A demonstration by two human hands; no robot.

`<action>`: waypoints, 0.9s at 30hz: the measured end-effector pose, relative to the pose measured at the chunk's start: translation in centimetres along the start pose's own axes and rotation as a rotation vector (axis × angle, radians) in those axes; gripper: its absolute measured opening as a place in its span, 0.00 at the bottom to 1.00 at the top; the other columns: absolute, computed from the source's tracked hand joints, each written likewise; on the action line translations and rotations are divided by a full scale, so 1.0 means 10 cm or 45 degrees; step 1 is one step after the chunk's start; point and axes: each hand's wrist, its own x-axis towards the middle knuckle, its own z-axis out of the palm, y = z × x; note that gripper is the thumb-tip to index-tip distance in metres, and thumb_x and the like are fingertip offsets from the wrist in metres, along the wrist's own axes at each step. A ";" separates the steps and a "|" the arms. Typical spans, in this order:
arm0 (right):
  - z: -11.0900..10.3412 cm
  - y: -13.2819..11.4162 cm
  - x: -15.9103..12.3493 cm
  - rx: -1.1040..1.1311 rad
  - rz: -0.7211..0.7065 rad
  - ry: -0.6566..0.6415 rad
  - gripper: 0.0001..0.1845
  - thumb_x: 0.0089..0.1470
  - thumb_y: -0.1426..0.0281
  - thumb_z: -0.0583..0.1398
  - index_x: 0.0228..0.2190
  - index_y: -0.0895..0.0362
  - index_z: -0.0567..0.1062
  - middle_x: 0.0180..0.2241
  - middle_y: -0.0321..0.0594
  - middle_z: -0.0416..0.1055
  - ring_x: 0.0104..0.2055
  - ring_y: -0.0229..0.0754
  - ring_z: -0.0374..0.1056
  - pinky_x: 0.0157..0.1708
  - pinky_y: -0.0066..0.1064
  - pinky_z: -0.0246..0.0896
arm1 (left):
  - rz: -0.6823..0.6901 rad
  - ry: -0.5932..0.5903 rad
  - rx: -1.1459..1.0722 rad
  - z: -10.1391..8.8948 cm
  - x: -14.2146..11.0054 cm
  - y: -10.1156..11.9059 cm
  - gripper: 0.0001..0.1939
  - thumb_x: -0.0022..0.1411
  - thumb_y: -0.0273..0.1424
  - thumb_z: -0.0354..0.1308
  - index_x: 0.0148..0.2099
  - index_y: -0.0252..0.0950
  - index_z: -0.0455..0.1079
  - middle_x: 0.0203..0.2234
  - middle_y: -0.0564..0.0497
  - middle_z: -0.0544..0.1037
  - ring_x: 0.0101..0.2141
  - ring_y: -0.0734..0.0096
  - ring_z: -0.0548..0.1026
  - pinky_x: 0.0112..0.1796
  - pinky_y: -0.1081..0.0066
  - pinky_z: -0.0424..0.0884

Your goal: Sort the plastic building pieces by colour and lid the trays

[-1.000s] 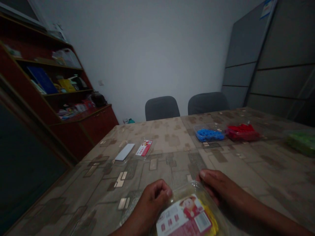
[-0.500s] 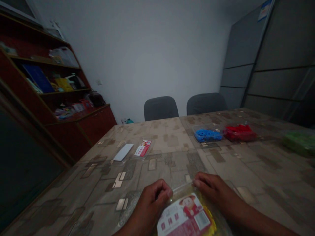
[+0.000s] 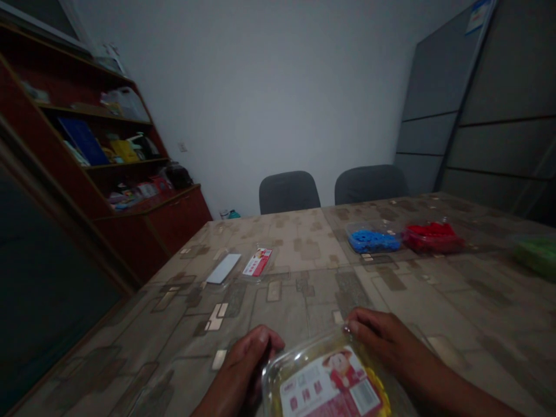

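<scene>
At the bottom centre of the frame was a clear plastic box (image 3: pixel 299 370) with a printed label (image 3: pixel 332 385) and yellow contents (image 3: pixel 382 394). The right hand (image 3: pixel 382 339) had its fingers clamped on the box's far corner. The left hand (image 3: pixel 247 359) was at the box's left edge, fingers curled; whether they gripped it, I cannot tell. Blue pieces (image 3: pixel 373 240) and red pieces (image 3: pixel 434 236) lay in containers at the right of the frame.

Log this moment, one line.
left hand: at labelled clear plastic box, yellow contents | right hand: gripping its far corner | beyond: blue pieces, red pieces, in clear tubs
</scene>
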 end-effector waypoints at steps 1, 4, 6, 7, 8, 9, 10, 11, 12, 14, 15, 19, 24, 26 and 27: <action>-0.01 -0.01 0.00 -0.014 0.001 -0.001 0.19 0.59 0.57 0.52 0.24 0.56 0.68 0.25 0.35 0.65 0.29 0.40 0.61 0.28 0.30 0.55 | -0.021 -0.003 -0.022 -0.04 -0.04 -0.02 0.28 0.57 0.57 0.51 0.32 0.35 0.70 0.16 0.60 0.61 0.16 0.81 0.52 0.16 0.78 0.48; -0.03 -0.02 0.00 -0.051 0.000 -0.007 0.21 0.59 0.55 0.51 0.22 0.55 0.66 0.23 0.34 0.64 0.27 0.40 0.61 0.27 0.30 0.55 | -0.071 -0.027 -0.085 -0.11 -0.15 -0.09 0.25 0.56 0.56 0.54 0.32 0.37 0.68 0.11 0.63 0.57 0.13 0.83 0.46 0.14 0.79 0.42; -0.05 -0.02 0.00 -0.079 0.001 0.003 0.22 0.59 0.54 0.50 0.21 0.55 0.66 0.23 0.35 0.64 0.27 0.41 0.61 0.28 0.31 0.56 | -0.091 -0.036 -0.113 -0.10 -0.19 -0.12 0.24 0.52 0.55 0.59 0.32 0.38 0.67 0.10 0.64 0.57 0.11 0.84 0.47 0.13 0.80 0.41; -0.06 -0.01 0.00 -0.091 -0.003 0.007 0.22 0.59 0.54 0.50 0.22 0.55 0.67 0.24 0.36 0.65 0.28 0.42 0.63 0.29 0.32 0.57 | -0.094 -0.040 -0.126 -0.08 -0.20 -0.13 0.24 0.50 0.54 0.62 0.32 0.38 0.67 0.11 0.63 0.59 0.11 0.85 0.48 0.13 0.81 0.41; -0.06 0.00 0.00 -0.097 -0.006 0.007 0.22 0.58 0.54 0.51 0.23 0.55 0.68 0.25 0.37 0.67 0.29 0.43 0.64 0.30 0.33 0.58 | -0.093 -0.040 -0.137 -0.06 -0.21 -0.13 0.24 0.48 0.53 0.64 0.32 0.37 0.67 0.12 0.62 0.62 0.12 0.85 0.49 0.13 0.81 0.42; -0.06 0.00 0.00 -0.093 -0.009 0.002 0.21 0.58 0.54 0.51 0.24 0.55 0.70 0.25 0.37 0.68 0.30 0.44 0.65 0.31 0.33 0.59 | -0.091 -0.041 -0.143 -0.04 -0.21 -0.13 0.24 0.46 0.52 0.66 0.32 0.37 0.67 0.13 0.61 0.64 0.12 0.86 0.50 0.13 0.81 0.42; -0.06 0.01 0.00 -0.079 -0.011 -0.008 0.21 0.58 0.54 0.51 0.25 0.56 0.71 0.26 0.38 0.69 0.30 0.44 0.65 0.31 0.33 0.59 | -0.087 -0.043 -0.148 -0.02 -0.22 -0.13 0.24 0.46 0.52 0.66 0.32 0.37 0.67 0.15 0.60 0.65 0.12 0.86 0.52 0.13 0.82 0.43; -0.06 0.02 -0.01 -0.060 -0.008 -0.023 0.21 0.58 0.54 0.52 0.26 0.56 0.71 0.26 0.38 0.69 0.30 0.44 0.66 0.31 0.33 0.60 | -0.085 -0.049 -0.152 -0.01 -0.22 -0.13 0.24 0.46 0.51 0.66 0.33 0.37 0.67 0.15 0.60 0.66 0.12 0.86 0.53 0.13 0.82 0.44; -0.05 0.02 -0.01 -0.038 -0.002 -0.032 0.21 0.58 0.54 0.51 0.26 0.56 0.72 0.26 0.38 0.70 0.30 0.43 0.66 0.31 0.33 0.60 | -0.088 -0.056 -0.158 0.00 -0.22 -0.13 0.24 0.47 0.51 0.66 0.33 0.37 0.67 0.15 0.60 0.67 0.12 0.86 0.54 0.13 0.82 0.45; -0.03 0.02 -0.01 -0.004 -0.002 -0.036 0.21 0.59 0.54 0.51 0.28 0.56 0.73 0.27 0.38 0.71 0.31 0.44 0.67 0.31 0.33 0.61 | -0.087 -0.067 -0.188 0.01 -0.23 -0.13 0.22 0.49 0.50 0.65 0.33 0.37 0.67 0.15 0.60 0.67 0.12 0.86 0.55 0.13 0.83 0.48; -0.02 0.01 -0.01 0.014 -0.005 -0.030 0.22 0.59 0.54 0.51 0.30 0.56 0.74 0.28 0.39 0.72 0.32 0.45 0.68 0.32 0.33 0.61 | -0.085 -0.070 -0.206 0.00 -0.23 -0.13 0.22 0.49 0.50 0.65 0.33 0.37 0.68 0.16 0.60 0.67 0.12 0.86 0.56 0.14 0.83 0.49; 0.01 -0.01 -0.01 0.114 0.007 -0.046 0.22 0.58 0.53 0.52 0.33 0.57 0.76 0.31 0.41 0.73 0.35 0.47 0.69 0.35 0.34 0.62 | -0.050 -0.080 -0.269 -0.01 -0.26 -0.14 0.21 0.49 0.48 0.67 0.33 0.36 0.69 0.18 0.58 0.70 0.13 0.86 0.60 0.16 0.82 0.53; 0.03 -0.01 -0.03 0.193 0.065 -0.038 0.22 0.59 0.52 0.52 0.34 0.56 0.76 0.29 0.39 0.72 0.33 0.45 0.69 0.32 0.33 0.62 | -0.026 -0.071 -0.278 0.00 -0.24 -0.14 0.20 0.50 0.47 0.67 0.34 0.35 0.71 0.17 0.58 0.70 0.15 0.84 0.63 0.18 0.82 0.57; 0.05 0.00 -0.04 0.182 0.050 0.034 0.22 0.58 0.51 0.53 0.31 0.56 0.75 0.29 0.39 0.72 0.35 0.47 0.69 0.34 0.34 0.63 | 0.031 -0.015 -0.296 0.02 -0.19 -0.15 0.20 0.49 0.46 0.68 0.34 0.34 0.72 0.20 0.56 0.70 0.19 0.82 0.66 0.22 0.81 0.60; 0.06 0.00 -0.05 0.187 0.054 0.071 0.23 0.58 0.51 0.53 0.30 0.56 0.75 0.29 0.39 0.72 0.35 0.47 0.69 0.34 0.34 0.63 | 0.045 0.004 -0.310 0.03 -0.16 -0.16 0.19 0.50 0.45 0.68 0.34 0.34 0.72 0.20 0.56 0.70 0.20 0.81 0.66 0.23 0.81 0.61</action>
